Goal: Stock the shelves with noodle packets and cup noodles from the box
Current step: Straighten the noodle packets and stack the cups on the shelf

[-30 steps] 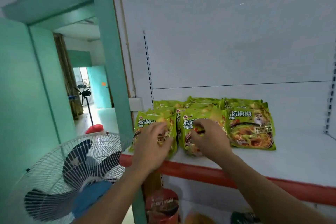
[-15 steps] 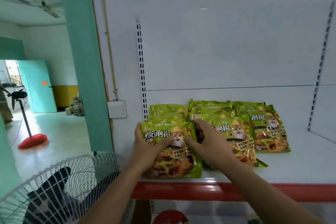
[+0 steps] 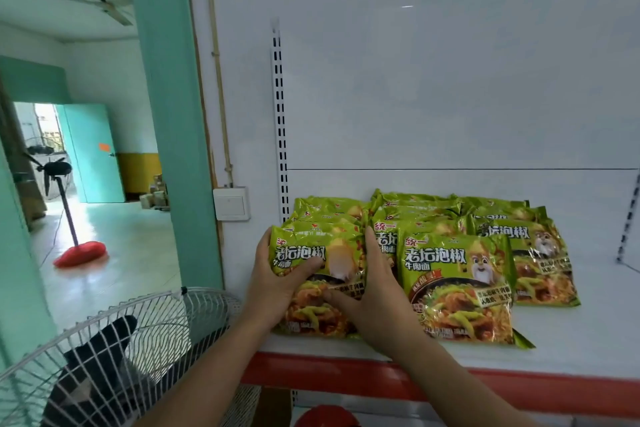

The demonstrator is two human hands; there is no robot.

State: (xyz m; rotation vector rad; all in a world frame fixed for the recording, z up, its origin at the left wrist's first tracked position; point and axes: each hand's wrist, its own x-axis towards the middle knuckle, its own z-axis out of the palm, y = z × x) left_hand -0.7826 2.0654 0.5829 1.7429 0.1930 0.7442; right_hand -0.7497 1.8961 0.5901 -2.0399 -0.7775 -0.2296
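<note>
Far left, low: white wire-guard floor fan (image 3: pixel 114 357), not involved.

Left hand (image 3: pixel 277 274): fingers wrapped round the left edge of the front green plastic noodle packet (image 3: pixel 325 253), thumb laid across its printed face. The grip is closed on the packet. One second ago this hand was only arriving at the left pile; the hold has been the same for the last half second.

Packet: lies flat at the front of the left pile on the white shelf with red front lip (image 3: pixel 588 340), its lower edge near the lip. It sits further forward than the pile front did a second ago.

Right hand (image 3: pixel 377 295): thumb pressed on the packet's lower face, fingers running up its right edge and tucked against the neighbouring pile. This grip is also closed on the packet. A second ago this hand lay on the middle pile; it has since shifted left, leaving the middle pile of green packets (image 3: pixel 457 281) uncovered.

Right: right pile of green packets (image 3: pixel 540 263), overlapped toward the back wall, position unchanged.

Judgement: the packet is being squared into the left row and the placement is nearly done. Release comes next, then back to the box, which is not in view. No cup noodles are on this shelf.
</note>
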